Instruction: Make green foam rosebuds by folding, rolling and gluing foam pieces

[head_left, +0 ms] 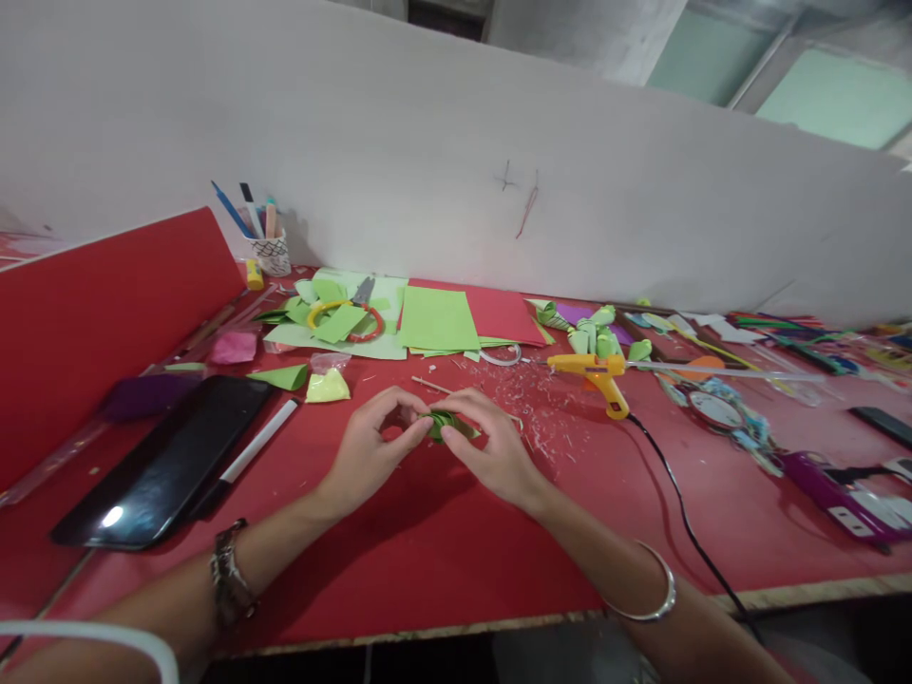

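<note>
My left hand (370,446) and my right hand (491,446) meet over the middle of the red table (442,551). Together they pinch a small rolled green paper piece (446,423), fingers curled round it from both sides. The piece is partly hidden by my fingertips. A thin wooden stick (431,385) lies just behind the hands. A yellow glue gun (598,372) rests to the right of my right hand, its black cord (684,513) running toward the table's front edge.
A black tablet (167,461) and a white marker (260,440) lie at the left. Green and red paper sheets (438,318), scissors (349,313) and a pen cup (271,252) sit at the back. Folded green cones (598,332) and craft clutter fill the right. A white wall stands behind.
</note>
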A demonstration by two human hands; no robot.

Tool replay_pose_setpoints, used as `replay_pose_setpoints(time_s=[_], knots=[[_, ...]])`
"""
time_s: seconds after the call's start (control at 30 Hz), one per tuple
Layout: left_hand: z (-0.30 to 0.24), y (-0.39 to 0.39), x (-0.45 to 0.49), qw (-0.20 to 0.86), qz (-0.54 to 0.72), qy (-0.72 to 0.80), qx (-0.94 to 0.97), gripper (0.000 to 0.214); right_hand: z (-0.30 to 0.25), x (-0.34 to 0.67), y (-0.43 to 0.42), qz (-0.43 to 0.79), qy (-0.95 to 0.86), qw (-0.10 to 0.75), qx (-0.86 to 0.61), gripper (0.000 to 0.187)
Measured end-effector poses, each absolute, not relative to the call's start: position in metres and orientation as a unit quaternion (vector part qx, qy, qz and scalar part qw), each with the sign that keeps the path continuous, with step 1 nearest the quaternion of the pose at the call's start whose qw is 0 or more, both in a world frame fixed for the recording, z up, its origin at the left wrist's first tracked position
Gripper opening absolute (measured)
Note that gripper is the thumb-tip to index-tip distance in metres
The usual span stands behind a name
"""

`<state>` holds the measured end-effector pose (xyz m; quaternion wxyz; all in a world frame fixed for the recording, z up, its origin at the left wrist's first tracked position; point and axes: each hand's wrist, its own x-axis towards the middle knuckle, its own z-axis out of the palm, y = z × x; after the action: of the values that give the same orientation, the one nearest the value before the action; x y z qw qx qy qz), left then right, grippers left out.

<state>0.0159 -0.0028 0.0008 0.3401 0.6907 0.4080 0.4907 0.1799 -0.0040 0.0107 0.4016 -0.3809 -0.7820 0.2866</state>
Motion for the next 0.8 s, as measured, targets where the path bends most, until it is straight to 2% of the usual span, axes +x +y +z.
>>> replay_pose_setpoints(time_s=[0.17,0.23,0.33,0.37,0.57,0.7,0.8], knots=[[0.001,-0.003,0.013,0.294,0.477,0.408,0.72,0.002,0.011,0.182,-0.004,0.286,-0.781,0.398,-0.388,0.023],[0.002,-0.003,0.011,0.267,0.468,0.405,0.739,0.003,0.011,0.185,-0.002,0.289,-0.793,0.386,-0.372,0.034],[0.005,-0.002,0.008,0.23,0.46,0.39,0.764,0.005,0.01,0.192,0.002,0.295,-0.814,0.346,-0.361,0.061],[0.006,-0.001,0.007,0.219,0.46,0.385,0.77,0.006,0.009,0.194,0.004,0.291,-0.817,0.337,-0.367,0.064],[0.002,0.002,0.005,0.217,0.466,0.377,0.77,0.013,0.005,0.196,0.008,0.271,-0.832,0.269,-0.402,0.022],[-0.001,0.001,0.007,0.292,0.511,0.379,0.714,0.03,0.006,0.192,0.006,0.276,-0.829,0.289,-0.391,0.019],[-0.001,-0.001,0.008,0.332,0.532,0.371,0.685,0.025,0.005,0.191,0.005,0.269,-0.825,0.31,-0.388,0.025]])
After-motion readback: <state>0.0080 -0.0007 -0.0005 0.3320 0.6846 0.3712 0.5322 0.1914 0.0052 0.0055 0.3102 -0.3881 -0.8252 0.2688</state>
